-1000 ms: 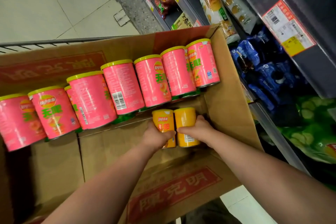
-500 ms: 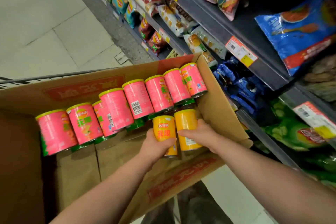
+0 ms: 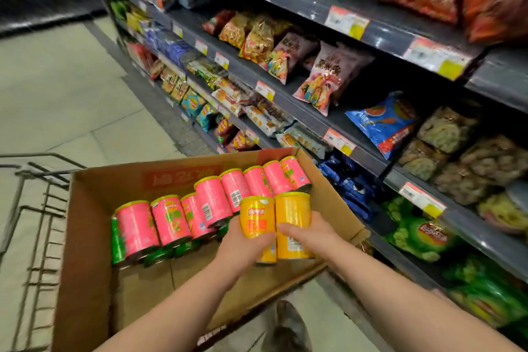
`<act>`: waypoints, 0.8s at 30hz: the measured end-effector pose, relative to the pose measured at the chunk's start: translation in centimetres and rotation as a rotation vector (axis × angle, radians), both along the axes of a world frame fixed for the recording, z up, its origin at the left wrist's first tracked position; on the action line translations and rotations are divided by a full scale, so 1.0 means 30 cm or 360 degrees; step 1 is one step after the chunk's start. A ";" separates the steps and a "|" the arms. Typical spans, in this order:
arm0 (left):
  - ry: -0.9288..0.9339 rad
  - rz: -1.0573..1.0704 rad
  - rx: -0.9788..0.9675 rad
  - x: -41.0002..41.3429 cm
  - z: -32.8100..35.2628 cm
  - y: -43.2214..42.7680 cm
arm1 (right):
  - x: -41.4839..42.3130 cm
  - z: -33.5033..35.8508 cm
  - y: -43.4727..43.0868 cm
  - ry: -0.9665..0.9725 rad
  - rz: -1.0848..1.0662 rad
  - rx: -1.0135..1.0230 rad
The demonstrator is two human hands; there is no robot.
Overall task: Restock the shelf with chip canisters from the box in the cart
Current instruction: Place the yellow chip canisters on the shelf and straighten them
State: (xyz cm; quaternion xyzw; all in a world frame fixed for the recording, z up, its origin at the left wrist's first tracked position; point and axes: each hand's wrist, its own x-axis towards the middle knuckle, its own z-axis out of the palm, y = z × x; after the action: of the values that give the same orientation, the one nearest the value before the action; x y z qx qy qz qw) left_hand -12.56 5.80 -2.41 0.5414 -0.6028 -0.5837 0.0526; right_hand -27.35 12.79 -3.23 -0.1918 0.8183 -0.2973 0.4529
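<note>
1. Cart (image 3: pixel 27 208): wire frame at far left; the box sits in it.
2. Box (image 3: pixel 85 237): cardboard, top open.
3. Pink cans (image 3: pixel 171 220): a row on their sides along the box's far wall, with green cans (image 3: pixel 117 243) showing under them.
4. Left hand (image 3: pixel 243 248): fingers curled round the left yellow can (image 3: pixel 255 220), upright over the box's right end.
5. Right hand (image 3: pixel 311 237): wrapped round the right yellow can (image 3: pixel 293 211). The two cans touch side by side.
6. Shelf (image 3: pixel 303 117): just right of the box, tiers packed with snack bags, price tags on the edges.
</note>
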 end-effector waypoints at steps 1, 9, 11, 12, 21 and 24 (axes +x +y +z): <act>0.0034 -0.0027 -0.0018 0.012 0.019 0.010 | 0.012 0.026 0.016 0.0021 -0.0019 -0.0024; 0.0219 -0.0226 -0.0235 0.059 0.104 0.116 | 0.107 0.147 0.203 0.0118 -0.0290 -0.0179; 0.0217 -0.0305 -0.0256 0.052 0.118 0.156 | 0.124 0.167 0.262 0.0127 -0.0378 -0.0215; 0.0208 -0.0349 -0.0257 0.046 0.123 0.177 | 0.131 0.180 0.294 0.0129 -0.0425 -0.0237; 0.0326 -0.0731 -0.0231 -0.036 0.160 0.400 | 0.158 0.262 0.614 0.0216 -0.0808 -0.0216; 0.0345 -0.0856 -0.0193 -0.066 0.178 0.502 | 0.161 0.272 0.738 0.0237 -0.0928 -0.0218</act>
State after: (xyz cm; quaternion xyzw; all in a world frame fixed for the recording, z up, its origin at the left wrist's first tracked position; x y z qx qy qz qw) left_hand -14.55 20.86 2.93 0.2925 -0.7493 -0.5941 -0.0076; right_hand -22.52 34.94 4.93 -0.0003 0.8479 -0.4542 0.2733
